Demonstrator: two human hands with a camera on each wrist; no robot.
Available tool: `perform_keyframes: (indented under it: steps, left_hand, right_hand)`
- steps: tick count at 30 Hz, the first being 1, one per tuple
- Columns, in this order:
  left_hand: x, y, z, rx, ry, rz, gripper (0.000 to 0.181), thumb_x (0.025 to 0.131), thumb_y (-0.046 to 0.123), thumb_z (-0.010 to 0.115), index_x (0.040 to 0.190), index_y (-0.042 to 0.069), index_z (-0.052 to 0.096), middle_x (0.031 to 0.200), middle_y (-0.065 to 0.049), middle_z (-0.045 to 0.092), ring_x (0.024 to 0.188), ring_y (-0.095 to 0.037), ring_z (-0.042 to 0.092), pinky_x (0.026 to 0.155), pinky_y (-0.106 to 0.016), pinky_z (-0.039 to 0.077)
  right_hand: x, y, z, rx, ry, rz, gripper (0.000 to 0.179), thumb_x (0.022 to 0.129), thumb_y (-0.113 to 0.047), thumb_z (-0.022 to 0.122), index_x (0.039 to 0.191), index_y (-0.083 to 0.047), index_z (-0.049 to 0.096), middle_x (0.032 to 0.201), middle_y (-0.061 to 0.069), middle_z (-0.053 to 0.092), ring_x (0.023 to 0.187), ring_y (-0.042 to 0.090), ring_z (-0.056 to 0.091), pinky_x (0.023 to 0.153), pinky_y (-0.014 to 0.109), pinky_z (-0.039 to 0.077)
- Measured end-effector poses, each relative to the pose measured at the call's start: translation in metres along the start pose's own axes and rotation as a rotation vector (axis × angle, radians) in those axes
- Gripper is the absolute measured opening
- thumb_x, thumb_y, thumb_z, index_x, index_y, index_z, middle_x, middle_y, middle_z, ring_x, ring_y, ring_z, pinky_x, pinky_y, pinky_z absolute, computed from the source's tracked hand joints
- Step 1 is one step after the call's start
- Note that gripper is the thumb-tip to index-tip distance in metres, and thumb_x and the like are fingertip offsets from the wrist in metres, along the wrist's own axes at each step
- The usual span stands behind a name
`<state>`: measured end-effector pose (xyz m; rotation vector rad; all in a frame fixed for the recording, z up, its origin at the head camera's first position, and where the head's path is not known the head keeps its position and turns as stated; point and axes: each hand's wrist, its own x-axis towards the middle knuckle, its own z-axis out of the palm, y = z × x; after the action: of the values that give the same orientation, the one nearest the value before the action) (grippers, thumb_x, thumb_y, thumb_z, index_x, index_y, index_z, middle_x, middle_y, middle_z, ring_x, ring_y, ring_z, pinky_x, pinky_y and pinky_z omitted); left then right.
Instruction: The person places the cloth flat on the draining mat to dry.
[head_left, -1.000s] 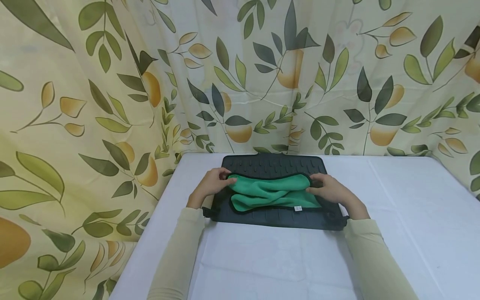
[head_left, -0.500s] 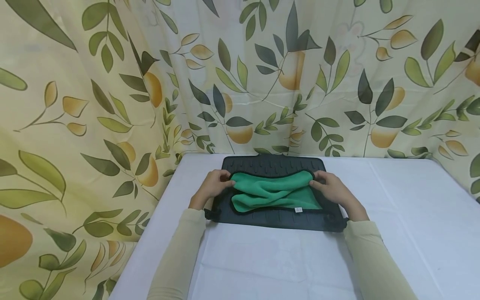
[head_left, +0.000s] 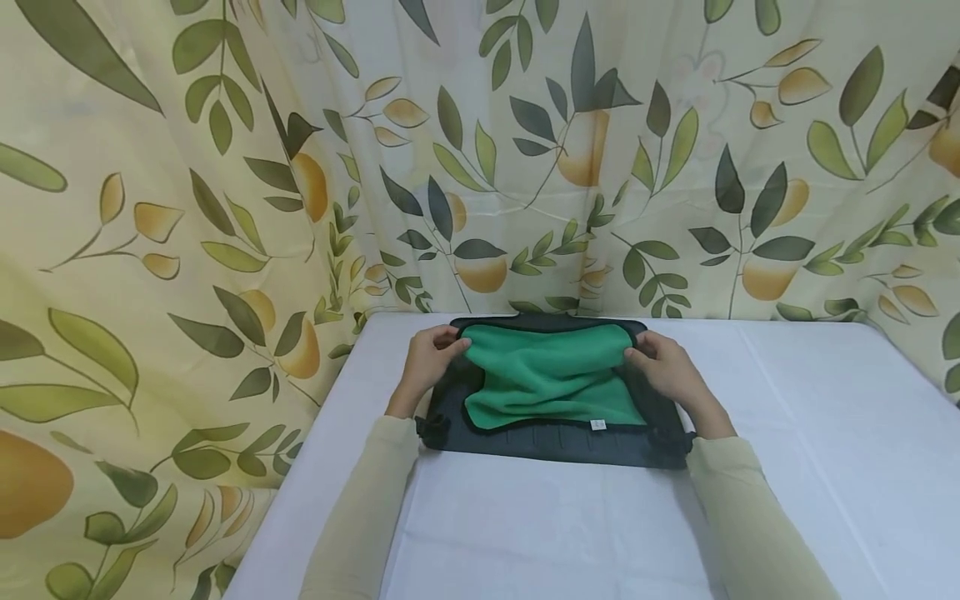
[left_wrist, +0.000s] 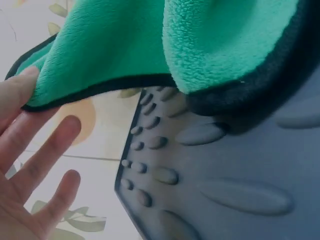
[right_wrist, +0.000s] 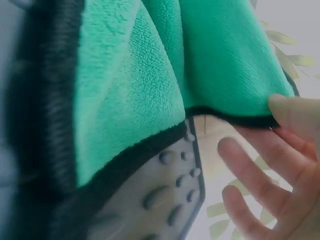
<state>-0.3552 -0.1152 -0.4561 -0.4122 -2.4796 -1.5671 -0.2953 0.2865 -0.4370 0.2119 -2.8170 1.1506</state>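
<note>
As I watched, the far edge of the green cloth [head_left: 551, 362] went further toward the back of the dark mat [head_left: 551, 442] than a moment earlier, baring more of its face. The left hand [head_left: 427, 362] pinched one far corner between thumb and finger and the right hand [head_left: 666, 367] the other, both raised off the mat, while the near edge with its white tag [head_left: 597, 425] hardly shifted; slack folds crossed the middle, so the spreading looked only partly done to me.
</note>
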Motion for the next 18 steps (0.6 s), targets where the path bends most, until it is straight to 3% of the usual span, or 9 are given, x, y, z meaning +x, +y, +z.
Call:
perform_keyframes:
  steps: [6, 13, 18]
  left_hand:
    - [0.018, 0.000, 0.004, 0.078, 0.028, 0.020, 0.023, 0.094, 0.027, 0.076, 0.106, 0.007, 0.076, 0.095, -0.011, 0.077, 0.088, -0.024, 0.069, 0.076, -0.031, 0.052]
    - [0.039, -0.005, 0.010, 0.277, 0.024, -0.022, 0.021, 0.094, 0.027, 0.075, 0.104, 0.009, 0.076, 0.088, -0.010, 0.073, 0.078, -0.021, 0.062, 0.069, -0.028, 0.045]
    - [0.050, -0.007, 0.015, 0.323, 0.037, -0.082, 0.020, 0.095, 0.029, 0.075, 0.105, 0.011, 0.076, 0.090, -0.008, 0.072, 0.079, -0.021, 0.063, 0.068, -0.029, 0.044]
  right_hand:
    - [0.021, 0.000, -0.002, -0.030, 0.030, 0.033, 0.027, 0.105, -0.020, 0.055, 0.113, 0.005, 0.060, 0.092, 0.020, 0.073, 0.074, 0.016, 0.063, 0.064, 0.031, 0.046]
    - [0.040, 0.007, 0.004, 0.009, -0.024, 0.115, 0.029, 0.104, -0.023, 0.058, 0.108, 0.005, 0.064, 0.079, 0.005, 0.070, 0.069, 0.015, 0.063, 0.064, 0.029, 0.046]
    - [0.050, 0.012, 0.004, -0.028, -0.030, 0.151, 0.030, 0.103, -0.023, 0.059, 0.106, 0.006, 0.066, 0.082, 0.008, 0.068, 0.068, 0.012, 0.059, 0.063, 0.029, 0.045]
